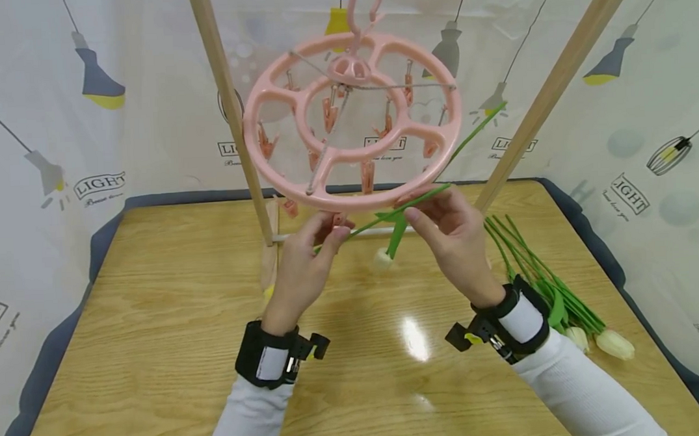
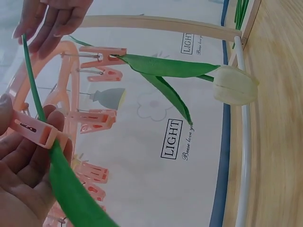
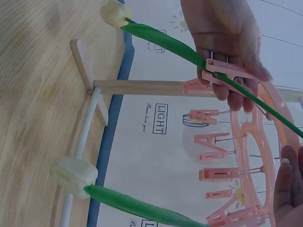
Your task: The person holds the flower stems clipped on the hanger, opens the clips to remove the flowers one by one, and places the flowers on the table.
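Note:
My left hand [image 1: 305, 265] pinches a pink clothespin [image 2: 35, 127] on the near edge of a round pink drying hanger [image 1: 349, 204]. An artificial tulip's green stem [image 2: 33, 82] passes through this clothespin. Its white bloom [image 3: 115, 13] points down, and a long green leaf [image 2: 78, 196] shows below the clip. With thumb and fingers, my right hand [image 1: 459, 246] holds the upper part of the same stem. A second white tulip [image 2: 236, 85] hangs bloom down from another clothespin [image 2: 106, 56], close to my right hand.
Several loose tulips [image 1: 615, 344] lie on the wooden table [image 1: 173, 330] at the right. A wooden frame [image 1: 223, 80] with a white lower bar [image 2: 245, 156] stands around the hanger. More pink clothespins [image 3: 222, 174] dangle from the ring.

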`<state>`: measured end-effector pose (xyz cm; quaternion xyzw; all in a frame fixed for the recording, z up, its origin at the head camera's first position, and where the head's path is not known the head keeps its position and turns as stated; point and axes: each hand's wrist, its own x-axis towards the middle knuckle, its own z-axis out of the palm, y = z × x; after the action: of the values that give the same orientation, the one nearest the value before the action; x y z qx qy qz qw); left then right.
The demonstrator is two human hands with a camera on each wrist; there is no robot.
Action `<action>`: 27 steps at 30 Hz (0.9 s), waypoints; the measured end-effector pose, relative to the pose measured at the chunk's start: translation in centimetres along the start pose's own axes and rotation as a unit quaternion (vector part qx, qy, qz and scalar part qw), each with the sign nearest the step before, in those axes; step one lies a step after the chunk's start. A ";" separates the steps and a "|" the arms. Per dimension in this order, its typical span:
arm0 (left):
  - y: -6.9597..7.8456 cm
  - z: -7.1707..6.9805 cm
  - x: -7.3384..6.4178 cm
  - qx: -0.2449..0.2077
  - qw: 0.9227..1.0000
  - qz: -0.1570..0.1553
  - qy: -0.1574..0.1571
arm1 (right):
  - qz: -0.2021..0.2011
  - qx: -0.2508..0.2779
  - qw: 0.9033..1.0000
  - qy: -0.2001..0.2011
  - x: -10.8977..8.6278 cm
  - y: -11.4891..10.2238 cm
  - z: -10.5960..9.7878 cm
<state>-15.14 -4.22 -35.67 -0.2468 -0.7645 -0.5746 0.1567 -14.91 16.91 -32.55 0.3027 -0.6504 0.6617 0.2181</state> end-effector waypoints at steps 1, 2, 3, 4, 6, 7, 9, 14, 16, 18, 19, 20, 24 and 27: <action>0.0 0.1 0.0 0.000 1.000 0.001 0.003 | 0.004 0.014 1.000 -0.002 0.0 0.0 0.1; 0.0 0.1 0.1 0.000 1.000 0.000 0.006 | 0.009 0.026 1.000 -0.002 0.0 -0.1 0.2; 0.0 0.2 0.1 0.001 1.000 -0.001 0.010 | 0.014 0.037 0.999 -0.002 0.0 -0.2 0.2; -0.1 0.2 0.1 0.001 1.000 -0.002 0.013 | 0.020 0.047 0.999 -0.001 0.0 -0.2 0.3; -0.1 0.3 0.1 0.000 1.000 -0.007 0.018 | 0.031 0.063 0.998 0.003 0.0 -0.3 0.5; -0.1 0.3 0.0 0.001 1.000 -0.010 0.021 | 0.036 0.066 0.997 0.005 0.0 -0.3 0.5; 0.0 0.3 0.0 0.002 1.000 -0.014 0.027 | 0.046 0.069 0.997 0.006 -0.1 -0.3 0.7; 0.1 0.5 0.2 -0.016 0.999 -0.022 0.037 | 0.060 0.084 0.995 0.000 -0.1 -0.2 1.0; 0.1 0.7 0.2 -0.027 0.998 -0.030 0.040 | 0.064 0.094 0.993 0.000 -0.1 -0.2 1.3; 0.2 0.8 0.2 -0.033 0.998 -0.040 0.044 | 0.066 0.102 0.993 0.005 -0.2 -0.2 1.6; 0.2 0.8 0.2 -0.035 0.997 -0.047 0.045 | 0.067 0.102 0.992 0.009 -0.2 -0.2 1.8; 0.3 0.9 0.2 -0.036 0.997 -0.053 0.047 | 0.067 0.099 0.993 0.014 -0.3 -0.2 2.0; 0.4 1.0 0.1 -0.032 0.996 -0.068 0.052 | 0.063 0.085 0.994 0.035 -0.4 -0.1 2.6; 0.3 1.1 0.1 -0.033 0.996 -0.069 0.052 | 0.059 0.077 0.994 0.045 -0.4 0.0 2.9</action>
<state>-15.00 -3.12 -35.65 -0.1685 -0.7509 -0.6212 0.1480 -14.24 14.06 -32.94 0.2497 -0.6034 0.7347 0.1836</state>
